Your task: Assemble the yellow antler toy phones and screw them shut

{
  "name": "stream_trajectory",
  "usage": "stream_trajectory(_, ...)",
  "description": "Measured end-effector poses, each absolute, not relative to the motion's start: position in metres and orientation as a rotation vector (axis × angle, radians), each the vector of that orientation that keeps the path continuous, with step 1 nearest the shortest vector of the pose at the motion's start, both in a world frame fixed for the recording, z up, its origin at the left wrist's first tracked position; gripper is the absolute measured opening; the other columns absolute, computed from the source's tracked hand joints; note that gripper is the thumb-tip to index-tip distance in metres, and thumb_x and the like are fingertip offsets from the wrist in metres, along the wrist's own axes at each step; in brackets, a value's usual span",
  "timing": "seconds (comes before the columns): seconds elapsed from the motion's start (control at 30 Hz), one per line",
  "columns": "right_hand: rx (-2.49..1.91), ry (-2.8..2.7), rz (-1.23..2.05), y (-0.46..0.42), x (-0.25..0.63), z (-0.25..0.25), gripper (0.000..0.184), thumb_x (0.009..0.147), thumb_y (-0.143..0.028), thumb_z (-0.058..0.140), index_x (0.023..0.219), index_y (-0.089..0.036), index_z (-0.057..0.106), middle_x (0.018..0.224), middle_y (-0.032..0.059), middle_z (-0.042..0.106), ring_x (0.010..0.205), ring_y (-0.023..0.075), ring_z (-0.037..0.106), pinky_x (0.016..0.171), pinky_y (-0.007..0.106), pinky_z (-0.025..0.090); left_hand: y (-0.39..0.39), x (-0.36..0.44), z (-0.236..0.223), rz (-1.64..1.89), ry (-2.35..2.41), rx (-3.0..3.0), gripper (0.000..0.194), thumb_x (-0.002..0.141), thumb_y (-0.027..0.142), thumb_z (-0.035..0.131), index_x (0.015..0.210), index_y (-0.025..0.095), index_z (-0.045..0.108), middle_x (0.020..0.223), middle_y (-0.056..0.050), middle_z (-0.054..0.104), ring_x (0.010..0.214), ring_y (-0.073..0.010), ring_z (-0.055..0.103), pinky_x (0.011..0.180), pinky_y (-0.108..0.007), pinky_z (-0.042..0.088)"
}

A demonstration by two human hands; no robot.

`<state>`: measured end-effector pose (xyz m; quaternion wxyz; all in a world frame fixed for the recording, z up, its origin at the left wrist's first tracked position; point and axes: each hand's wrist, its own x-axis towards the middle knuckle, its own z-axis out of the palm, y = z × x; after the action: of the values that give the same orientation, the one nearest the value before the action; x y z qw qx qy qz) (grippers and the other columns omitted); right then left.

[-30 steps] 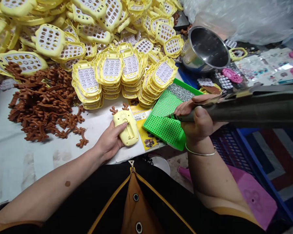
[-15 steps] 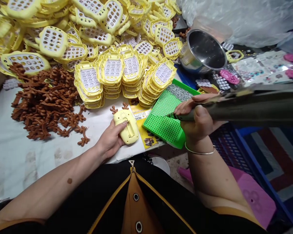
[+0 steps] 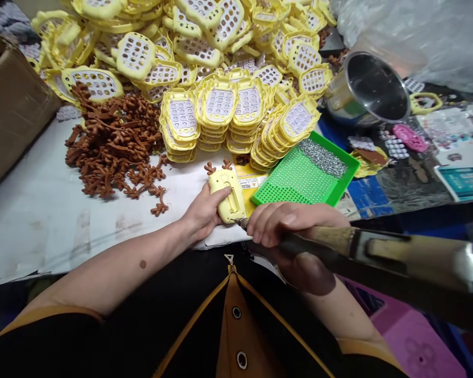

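The pale yellow toy case (image 3: 229,195), rounded and smooth with a matte plastic look, lies back up at the near edge of the table (image 3: 43,226), with two brown antlers (image 3: 210,168) at its far end, a cluster of tiny holes below them and a long open recess down its middle (whether it rests on the surface or is lifted slightly is hard to tell). The left hand (image 3: 205,212) is closed around its left side, thumb pressed across the back. The right hand (image 3: 284,226) grips a long, dark, tube-shaped driver (image 3: 378,257), its thin metal tip at the case's near end. Just beyond the right hand, a glossy green tray (image 3: 347,176) with a perforated floor holds small silvery metal pieces (image 3: 323,160) in its far part. Neat stacks of yellow frames (image 3: 216,107) with white gridded inserts stand past the case, in front of a loose heap of holed yellow covers (image 3: 136,55). Knobbly brown antler pieces (image 3: 114,142) are tangled toward the table's left side, near a creased cardboard box (image 3: 13,105); a shiny, round steel pot (image 3: 372,86) tilts behind the tray.
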<state>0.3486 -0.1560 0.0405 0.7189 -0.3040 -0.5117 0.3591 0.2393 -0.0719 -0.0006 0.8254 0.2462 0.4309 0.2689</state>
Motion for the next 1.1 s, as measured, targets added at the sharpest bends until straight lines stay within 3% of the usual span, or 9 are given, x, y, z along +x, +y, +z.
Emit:
stream_trajectory(0.13, -0.669, -1.160, 0.794, -0.152, 0.345, 0.033, 0.024, 0.079, -0.028, 0.063, 0.103, -0.023, 0.062, 0.064, -0.0021, 0.056, 0.054, 0.0148, 0.055, 0.051, 0.033, 0.049, -0.072, 0.239, -0.001, 0.573, 0.910, 0.523, 0.042, 0.081, 0.017, 0.061, 0.118, 0.024, 0.044, 0.113, -0.010, 0.067, 0.095, -0.0252, 0.068, 0.087, -0.050, 0.053)
stream_trajectory(0.47, -0.701, -1.200, 0.831, -0.140, 0.337, 0.029, 0.011, 0.073, -0.025, 0.068, 0.079, -0.024, 0.059, 0.055, -0.0039, 0.056, 0.045, 0.0139, 0.053, 0.043, 0.029, 0.045, -0.072, 0.239, -0.009, 0.599, 0.900, 0.544, 0.036, 0.078, 0.019, 0.065, 0.109, 0.023, 0.047, 0.107, -0.009, 0.068, 0.101, -0.0253, 0.066, 0.090, -0.045, 0.052)
stream_trajectory(0.67, -0.630, -1.150, 0.845, -0.142, 0.339, 0.024, 0.011, 0.078, -0.026, 0.065, 0.085, -0.022, 0.058, 0.059, -0.0033, 0.056, 0.049, 0.0132, 0.053, 0.048, 0.030, 0.048, -0.072, 0.239, -0.003, 0.561, 0.944, 0.589, 0.037, 0.081, 0.022, 0.062, 0.114, 0.022, 0.046, 0.112, -0.010, 0.066, 0.095, -0.0261, 0.067, 0.081, -0.047, 0.055)
stream_trajectory(0.8, -0.665, -1.141, 0.835, -0.149, 0.341, 0.022, 0.013, 0.081, -0.030, 0.064, 0.090, -0.024, 0.058, 0.061, -0.0041, 0.054, 0.053, 0.0140, 0.055, 0.052, 0.031, 0.049, -0.072, 0.239, -0.004, 0.549, 0.955, 0.641, 0.038, 0.081, 0.021, 0.062, 0.115, 0.023, 0.045, 0.114, -0.011, 0.065, 0.092, -0.0254, 0.067, 0.071, -0.041, 0.057)
stream_trajectory(0.97, -0.752, -1.030, 0.615, -0.156, 0.344, 0.042, 0.030, 0.082, -0.042, 0.062, 0.109, -0.029, 0.056, 0.064, -0.0046, 0.055, 0.053, 0.0138, 0.053, 0.054, 0.031, 0.050, -0.071, 0.230, -0.001, 0.540, 0.862, 0.585, 0.040, 0.074, 0.015, 0.068, 0.111, 0.019, 0.053, 0.105, -0.008, 0.068, 0.083, -0.0208, 0.067, 0.071, -0.036, 0.057)
stream_trajectory(1.07, -0.857, -0.923, 0.388, -0.173, 0.356, 0.054, 0.032, 0.080, -0.045, 0.063, 0.107, -0.028, 0.058, 0.066, -0.0038, 0.056, 0.054, 0.0137, 0.055, 0.053, 0.032, 0.049, -0.068, 0.217, 0.008, 0.549, 0.814, 0.466, 0.031, 0.078, 0.038, 0.068, 0.097, 0.014, 0.061, 0.086, -0.009, 0.071, 0.074, -0.0216, 0.068, 0.071, -0.038, 0.057)
stream_trajectory(1.1, -0.958, -0.931, 0.356, -0.185, 0.362, 0.056, 0.033, 0.081, -0.046, 0.063, 0.107, -0.029, 0.058, 0.069, -0.0030, 0.058, 0.057, 0.0147, 0.057, 0.055, 0.033, 0.050, -0.066, 0.211, 0.011, 0.548, 0.797, 0.424, 0.037, 0.079, 0.050, 0.064, 0.088, 0.014, 0.062, 0.076, -0.009, 0.069, 0.067, -0.0213, 0.067, 0.067, -0.039, 0.057)
